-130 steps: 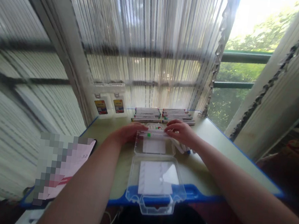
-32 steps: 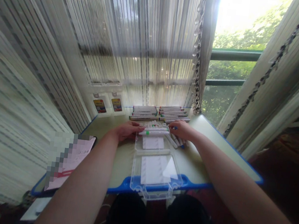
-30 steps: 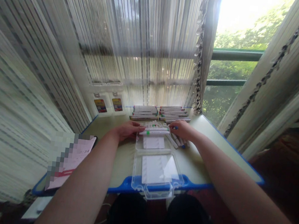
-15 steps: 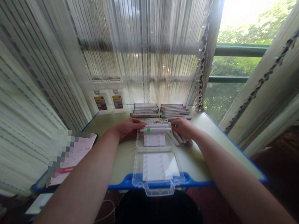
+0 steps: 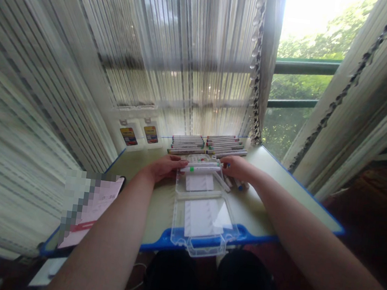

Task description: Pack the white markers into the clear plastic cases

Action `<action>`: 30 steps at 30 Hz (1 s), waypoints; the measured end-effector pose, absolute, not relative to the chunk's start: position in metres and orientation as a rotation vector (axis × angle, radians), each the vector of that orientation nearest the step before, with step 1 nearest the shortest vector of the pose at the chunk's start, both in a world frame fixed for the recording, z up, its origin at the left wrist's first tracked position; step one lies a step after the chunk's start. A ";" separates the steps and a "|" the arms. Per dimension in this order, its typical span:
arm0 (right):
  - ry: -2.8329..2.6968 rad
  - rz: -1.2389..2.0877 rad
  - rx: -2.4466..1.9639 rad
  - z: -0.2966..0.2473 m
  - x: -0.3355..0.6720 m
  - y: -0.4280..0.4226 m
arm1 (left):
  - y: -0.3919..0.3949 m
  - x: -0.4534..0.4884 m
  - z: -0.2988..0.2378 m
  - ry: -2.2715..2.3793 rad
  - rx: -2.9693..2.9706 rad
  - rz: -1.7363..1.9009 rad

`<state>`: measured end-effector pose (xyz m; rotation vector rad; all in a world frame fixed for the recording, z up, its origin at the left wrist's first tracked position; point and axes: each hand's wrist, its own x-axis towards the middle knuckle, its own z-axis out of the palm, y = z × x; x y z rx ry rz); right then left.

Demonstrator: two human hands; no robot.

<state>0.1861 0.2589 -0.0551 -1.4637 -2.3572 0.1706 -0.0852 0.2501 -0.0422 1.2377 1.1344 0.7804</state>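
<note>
A clear plastic case (image 5: 202, 216) lies open on the small blue-edged table (image 5: 164, 207), its lid toward me. A white marker with a green band (image 5: 200, 169) lies across the case's far part. My left hand (image 5: 165, 167) holds its left end, fingers curled. My right hand (image 5: 236, 167) is closed on its right end. More markers fill the case behind it, and a few loose markers (image 5: 234, 184) lie just right of the case, under my right hand.
Two rows of markers (image 5: 207, 146) lie at the table's far edge by the curtain. Two small clear boxes with coloured labels (image 5: 140, 135) stand at the back left. A phone (image 5: 90, 207) lies on the front left corner. The window rail is at the right.
Both hands stay on the green-banded marker over the case. Only the camera view has shifted slightly; the case and markers lie where they were.
</note>
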 end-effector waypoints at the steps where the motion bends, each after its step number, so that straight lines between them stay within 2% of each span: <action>1: -2.363 0.162 -1.466 -0.056 0.185 0.258 | 0.250 -0.085 -0.042 1.142 1.230 0.785; 7: -2.240 0.149 -1.492 -0.057 0.179 0.257 | 0.249 -0.084 -0.041 1.130 1.216 0.790; 13: -1.766 0.302 -1.457 -0.050 0.180 0.261 | 0.253 -0.088 -0.044 1.100 1.219 0.780; 20: -1.356 0.832 -0.899 -0.038 0.177 0.256 | 0.252 -0.087 -0.043 1.092 1.236 0.772; 30: -1.379 1.141 -0.719 -0.033 0.166 0.238 | 0.252 -0.087 -0.043 1.108 1.274 0.766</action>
